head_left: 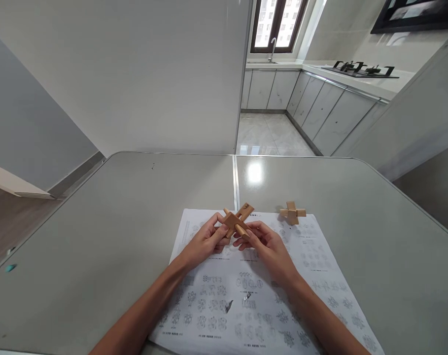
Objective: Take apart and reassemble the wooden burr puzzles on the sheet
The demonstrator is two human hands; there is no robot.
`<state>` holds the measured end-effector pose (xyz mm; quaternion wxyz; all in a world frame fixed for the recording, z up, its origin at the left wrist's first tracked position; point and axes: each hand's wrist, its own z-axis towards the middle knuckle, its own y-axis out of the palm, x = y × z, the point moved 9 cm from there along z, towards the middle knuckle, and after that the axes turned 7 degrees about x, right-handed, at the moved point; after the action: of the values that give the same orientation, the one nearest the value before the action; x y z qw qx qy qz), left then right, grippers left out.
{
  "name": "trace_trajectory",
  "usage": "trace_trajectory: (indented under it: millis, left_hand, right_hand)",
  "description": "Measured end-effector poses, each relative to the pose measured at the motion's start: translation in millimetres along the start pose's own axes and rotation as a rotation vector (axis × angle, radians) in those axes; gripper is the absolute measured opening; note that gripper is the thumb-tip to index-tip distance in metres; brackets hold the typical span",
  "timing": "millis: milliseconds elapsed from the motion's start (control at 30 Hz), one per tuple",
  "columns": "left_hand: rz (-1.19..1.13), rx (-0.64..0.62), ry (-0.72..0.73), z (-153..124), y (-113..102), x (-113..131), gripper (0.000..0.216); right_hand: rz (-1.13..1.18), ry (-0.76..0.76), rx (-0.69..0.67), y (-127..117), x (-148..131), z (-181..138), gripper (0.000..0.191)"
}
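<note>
Wooden puzzle pieces (237, 223) are crossed together and held between both our hands, a little above the printed sheet (260, 296) that lies at the near edge of the table (98, 236). Our left hand (205, 241) closes its fingers on the left end of the pieces, with the thumb on top. Our right hand (266, 244) pinches the right end, where a round peg shows between the fingertips. So both hands are closed on the same object, and neither of them is free.

The sheet under our forearms carries many small drawings of knot-like figures, too small for us to read. We judge that the step in hand is fitting the sticks one into another, and that the fit is only partly made, because the pieces stand at an angle. The next move seems to call for a steady hold by one hand while the other slides or turns a stick along its notch.

Farther, near the sheet's far right corner, a second small wooden cross puzzle (292, 212) rests alone. Beyond the table's far edge we see a kitchen counter (357, 81).
</note>
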<state>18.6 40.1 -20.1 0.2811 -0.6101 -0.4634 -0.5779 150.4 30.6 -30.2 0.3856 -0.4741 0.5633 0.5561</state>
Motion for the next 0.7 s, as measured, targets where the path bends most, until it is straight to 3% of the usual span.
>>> trace_trajectory:
  millis: [367, 700]
  left_hand:
    - [-0.055, 0.024, -0.080, 1, -1, -12, 0.042]
    - [-0.204, -0.052, -0.103, 1, 8, -8, 0.042]
  right_hand:
    - [0.011, -0.025, 0.074, -2, -5, 3, 0.035]
    - [0.081, -0.018, 0.122, -13, 0, 4, 0.029]
